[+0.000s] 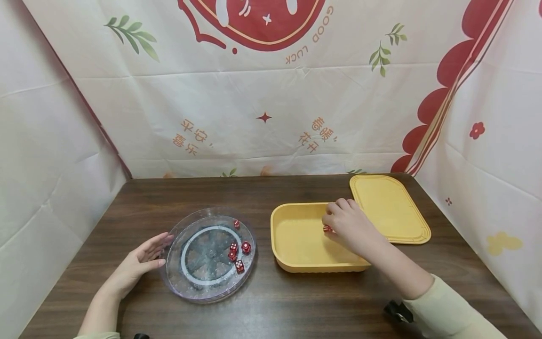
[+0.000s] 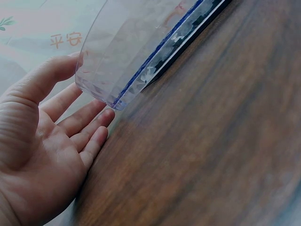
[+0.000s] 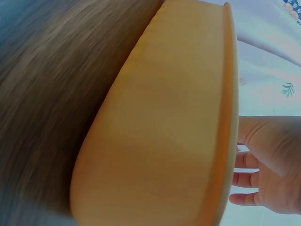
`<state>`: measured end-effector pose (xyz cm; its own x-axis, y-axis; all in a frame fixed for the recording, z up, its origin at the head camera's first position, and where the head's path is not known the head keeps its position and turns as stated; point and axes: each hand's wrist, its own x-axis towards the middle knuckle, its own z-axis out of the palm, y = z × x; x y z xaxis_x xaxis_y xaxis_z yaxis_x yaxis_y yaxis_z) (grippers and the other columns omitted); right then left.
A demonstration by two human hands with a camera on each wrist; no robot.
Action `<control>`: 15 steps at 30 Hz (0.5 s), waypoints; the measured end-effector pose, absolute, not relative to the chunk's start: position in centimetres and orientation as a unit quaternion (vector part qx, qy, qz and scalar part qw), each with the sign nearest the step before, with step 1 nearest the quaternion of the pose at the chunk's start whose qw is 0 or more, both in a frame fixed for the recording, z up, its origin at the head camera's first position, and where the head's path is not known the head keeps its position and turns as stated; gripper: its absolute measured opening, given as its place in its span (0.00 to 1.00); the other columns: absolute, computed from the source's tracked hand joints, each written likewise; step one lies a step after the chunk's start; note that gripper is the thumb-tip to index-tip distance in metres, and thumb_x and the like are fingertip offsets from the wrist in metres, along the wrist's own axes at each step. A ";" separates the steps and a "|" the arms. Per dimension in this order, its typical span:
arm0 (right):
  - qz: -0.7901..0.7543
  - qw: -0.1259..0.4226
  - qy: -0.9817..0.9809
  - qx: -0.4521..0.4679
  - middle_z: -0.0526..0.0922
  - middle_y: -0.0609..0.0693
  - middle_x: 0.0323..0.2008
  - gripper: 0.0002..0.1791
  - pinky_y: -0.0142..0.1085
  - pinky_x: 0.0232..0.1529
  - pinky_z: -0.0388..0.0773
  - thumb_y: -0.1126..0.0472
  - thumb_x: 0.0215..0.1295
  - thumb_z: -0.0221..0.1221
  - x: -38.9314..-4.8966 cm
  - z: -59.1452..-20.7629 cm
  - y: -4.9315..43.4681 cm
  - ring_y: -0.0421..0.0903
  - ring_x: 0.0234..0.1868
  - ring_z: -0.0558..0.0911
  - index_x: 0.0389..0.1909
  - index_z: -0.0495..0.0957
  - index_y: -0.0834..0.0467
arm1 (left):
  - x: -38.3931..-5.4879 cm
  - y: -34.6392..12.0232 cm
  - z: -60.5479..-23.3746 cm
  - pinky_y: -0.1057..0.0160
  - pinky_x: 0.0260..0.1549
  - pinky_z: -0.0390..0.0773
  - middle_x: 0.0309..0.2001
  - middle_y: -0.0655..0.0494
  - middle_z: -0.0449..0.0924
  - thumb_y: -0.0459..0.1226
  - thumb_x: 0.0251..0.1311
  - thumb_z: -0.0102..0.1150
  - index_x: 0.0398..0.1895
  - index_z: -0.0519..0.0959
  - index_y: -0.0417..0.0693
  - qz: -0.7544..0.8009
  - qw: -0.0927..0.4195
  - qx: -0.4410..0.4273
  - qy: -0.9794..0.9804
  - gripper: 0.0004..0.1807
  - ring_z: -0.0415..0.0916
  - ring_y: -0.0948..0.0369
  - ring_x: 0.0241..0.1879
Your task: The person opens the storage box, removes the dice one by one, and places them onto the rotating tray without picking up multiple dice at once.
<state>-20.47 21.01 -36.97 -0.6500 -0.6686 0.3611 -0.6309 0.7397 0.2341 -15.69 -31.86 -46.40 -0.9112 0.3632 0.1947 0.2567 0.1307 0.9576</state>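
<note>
A round clear dish (image 1: 207, 259) with a white ring on its floor stands on the left of the table. Several red dice (image 1: 240, 266) lie along the dish's right side. My left hand (image 1: 141, 259) rests at the dish's left wall, thumb and fingers spread and fairly straight; the left wrist view shows the fingers (image 2: 82, 117) by the clear wall. Over the right part of a yellow rectangular box (image 1: 298, 238), my right hand (image 1: 349, 226) bends its fingers down and pinches a red die (image 1: 327, 229). In the right wrist view the box wall (image 3: 160, 117) partly hides those fingers.
A yellow lid (image 1: 391, 209) lies flat behind and right of the box. Printed white cloth (image 1: 262, 94) encloses the dark wooden table (image 1: 262, 306) at the back and sides. A small black object (image 1: 398, 311) shows beside the right sleeve.
</note>
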 end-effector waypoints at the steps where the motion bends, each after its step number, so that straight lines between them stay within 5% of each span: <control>1: -0.040 0.219 -0.906 0.359 0.74 0.50 0.31 0.12 0.46 0.39 0.67 0.59 0.45 0.73 -20.5 -37.0 20.7 0.54 0.37 0.71 0.22 0.78 0.53 | -15.7 -31.9 -46.4 0.77 0.57 0.62 0.67 0.48 0.65 0.23 0.64 0.51 0.71 0.54 0.32 0.626 0.043 0.205 0.751 0.33 0.61 0.71 0.64; 15: 0.033 0.214 -0.904 0.369 0.75 0.49 0.34 0.08 0.47 0.44 0.67 0.58 0.49 0.71 -20.1 -36.6 16.6 0.52 0.39 0.71 0.24 0.79 0.50 | -15.9 -32.0 -46.7 0.76 0.57 0.62 0.66 0.52 0.66 0.22 0.63 0.50 0.70 0.54 0.31 0.630 0.042 0.211 0.746 0.32 0.61 0.71 0.64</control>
